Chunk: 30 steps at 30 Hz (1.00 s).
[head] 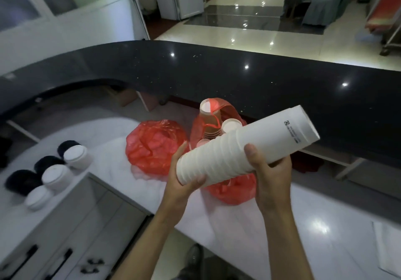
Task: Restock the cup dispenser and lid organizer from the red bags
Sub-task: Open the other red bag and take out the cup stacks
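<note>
I hold a long stack of white paper cups (pixel 245 147) level above the white counter, its wide mouth end pointing up and to the right. My left hand (pixel 183 176) grips the stack's near, narrow end and my right hand (pixel 268 169) wraps its middle from below. Behind and under the stack stands an open red bag (pixel 235 189) holding a stack of brown cups (pixel 210 120) and some white cups (pixel 231 125). A second red bag (pixel 155 146), bunched up, lies just to its left.
Stacks of black lids (pixel 21 182) and white lids (pixel 56 176) lie in rows at the counter's left. A raised dark curved countertop (pixel 238 78) runs behind the bags. White drawers (pixel 71 236) with black handles sit below left. A paper sheet (pixel 388 245) lies at far right.
</note>
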Available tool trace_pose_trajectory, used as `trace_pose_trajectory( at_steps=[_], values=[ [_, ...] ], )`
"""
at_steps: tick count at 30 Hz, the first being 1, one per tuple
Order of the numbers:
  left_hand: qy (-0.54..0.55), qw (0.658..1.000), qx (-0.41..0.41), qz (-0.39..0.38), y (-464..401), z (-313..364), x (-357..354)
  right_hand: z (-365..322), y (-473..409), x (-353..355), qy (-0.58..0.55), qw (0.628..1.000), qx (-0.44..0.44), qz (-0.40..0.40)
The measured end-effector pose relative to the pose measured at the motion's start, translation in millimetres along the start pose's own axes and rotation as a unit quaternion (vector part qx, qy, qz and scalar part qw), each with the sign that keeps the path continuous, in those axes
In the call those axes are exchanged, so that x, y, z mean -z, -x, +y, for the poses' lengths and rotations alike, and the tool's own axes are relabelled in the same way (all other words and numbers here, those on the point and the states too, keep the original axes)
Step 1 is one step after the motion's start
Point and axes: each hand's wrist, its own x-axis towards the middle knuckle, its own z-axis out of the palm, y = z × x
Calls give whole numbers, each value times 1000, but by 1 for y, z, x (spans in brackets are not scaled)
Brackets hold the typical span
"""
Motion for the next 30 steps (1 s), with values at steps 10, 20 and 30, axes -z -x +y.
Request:
trace_pose_trajectory(
  at_steps=[10,20,30],
  values=[
    [5,989,-28,148,64,21,104,54,73,-110,-82,995,-58,-23],
    [-24,945,-88,313,155,47,295,100,161,-264,72,984,10,-166],
    [57,859,-62,505,248,46,488,176,294,-436,71,953,-88,-283]
  ],
)
